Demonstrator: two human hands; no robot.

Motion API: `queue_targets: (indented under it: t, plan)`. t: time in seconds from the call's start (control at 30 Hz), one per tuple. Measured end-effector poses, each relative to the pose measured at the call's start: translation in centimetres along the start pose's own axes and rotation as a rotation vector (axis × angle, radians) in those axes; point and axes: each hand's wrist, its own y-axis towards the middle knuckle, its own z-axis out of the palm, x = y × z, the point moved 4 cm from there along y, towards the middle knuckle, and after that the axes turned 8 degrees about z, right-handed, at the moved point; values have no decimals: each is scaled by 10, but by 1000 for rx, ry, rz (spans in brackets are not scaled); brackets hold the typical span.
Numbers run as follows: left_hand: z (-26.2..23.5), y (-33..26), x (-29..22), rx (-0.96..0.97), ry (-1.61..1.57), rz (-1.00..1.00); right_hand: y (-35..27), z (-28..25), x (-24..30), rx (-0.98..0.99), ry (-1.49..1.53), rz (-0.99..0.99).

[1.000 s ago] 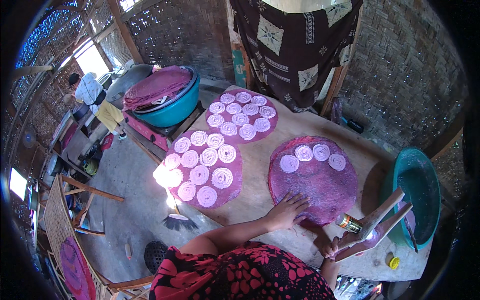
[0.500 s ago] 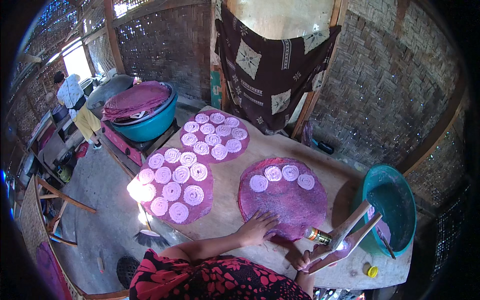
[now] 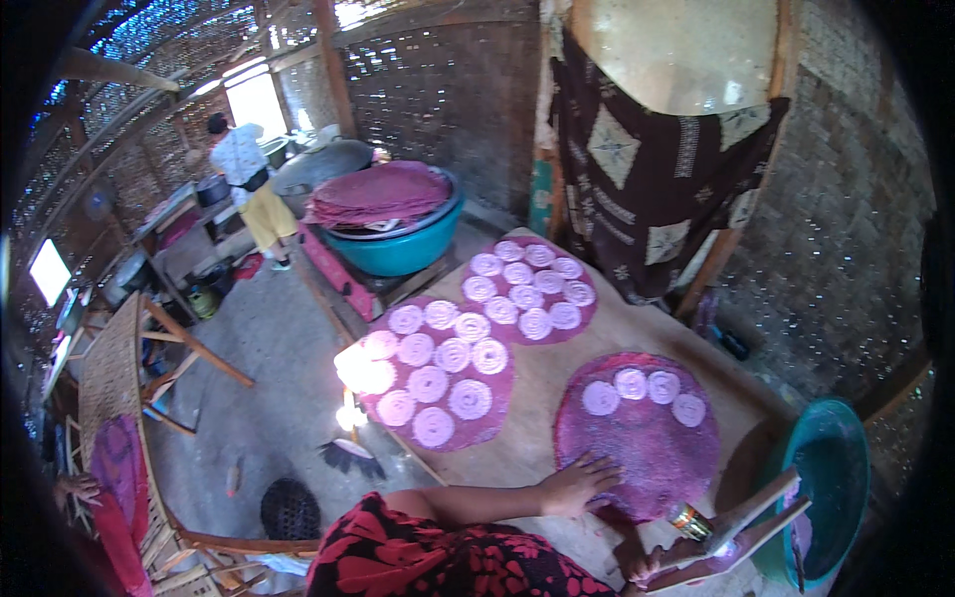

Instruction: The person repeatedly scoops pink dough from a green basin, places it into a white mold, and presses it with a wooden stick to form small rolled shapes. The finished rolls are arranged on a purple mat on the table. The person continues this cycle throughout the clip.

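Someone's hand [image 3: 78,487] is appearing far left; beside a tub [image 3: 836,458], right hand [image 3: 645,567] is gripping wooden bars [image 3: 751,511], left hand [image 3: 579,486] splaying across a purple sheet [image 3: 662,463].

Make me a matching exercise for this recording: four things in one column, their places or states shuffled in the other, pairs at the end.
1. Left bare hand
2. Right bare hand
3. Dark brown patterned cloth
4. Bright turquoise round basin

A. Hanging beside the woven wall
B. Clasping a V-shaped wooden tool
C. Beneath stacked purple sheets
D. Spread on a round purple sheet bearing four pale spirals

Pairs: 1-D, 2-B, 3-A, 4-C
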Motion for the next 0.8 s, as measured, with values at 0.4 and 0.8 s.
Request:
queue_targets:
  t: [0.4, 0.8]
  plan:
    - [-27, 12, 9, -455, -230, 20, 7, 8, -12, 29, 40, 78]
    - [-158, 69, -57, -250, -1026, 393, 22, 19, -7, 52, -30, 105]
